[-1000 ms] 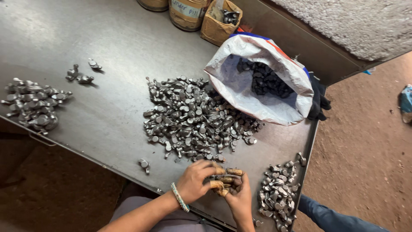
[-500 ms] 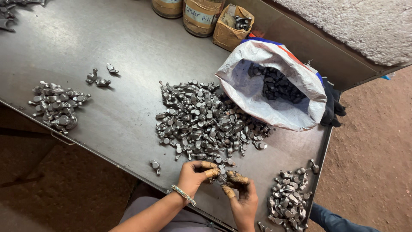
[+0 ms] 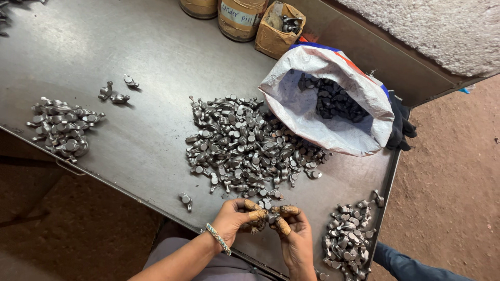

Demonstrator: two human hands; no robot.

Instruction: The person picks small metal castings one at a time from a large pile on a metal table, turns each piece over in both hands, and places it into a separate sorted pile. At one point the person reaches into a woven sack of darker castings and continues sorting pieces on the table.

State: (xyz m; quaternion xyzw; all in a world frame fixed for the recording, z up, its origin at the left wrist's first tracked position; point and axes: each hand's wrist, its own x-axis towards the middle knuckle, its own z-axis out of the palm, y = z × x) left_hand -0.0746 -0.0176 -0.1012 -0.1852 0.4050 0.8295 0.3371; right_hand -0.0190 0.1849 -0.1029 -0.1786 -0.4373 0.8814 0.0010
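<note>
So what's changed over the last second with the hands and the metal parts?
Little. The left hand and right hand stay together at the near edge of the metal table, fingers working a small metal part between them; the grip only shifted slightly. Mostly the camera moved. The big centre pile, the white sack and the side piles lie as before.

I see the big heap of metal parts (image 3: 245, 148) mid-counter (image 3: 156, 57), an open sack (image 3: 333, 99) just right of it holding more parts. A smaller pile (image 3: 62, 130) lies far left, another (image 3: 349, 237) near right. My hands (image 3: 268, 218) meet at the near edge. A box (image 3: 278, 26) and tubs (image 3: 242, 18) stand far back.
</note>
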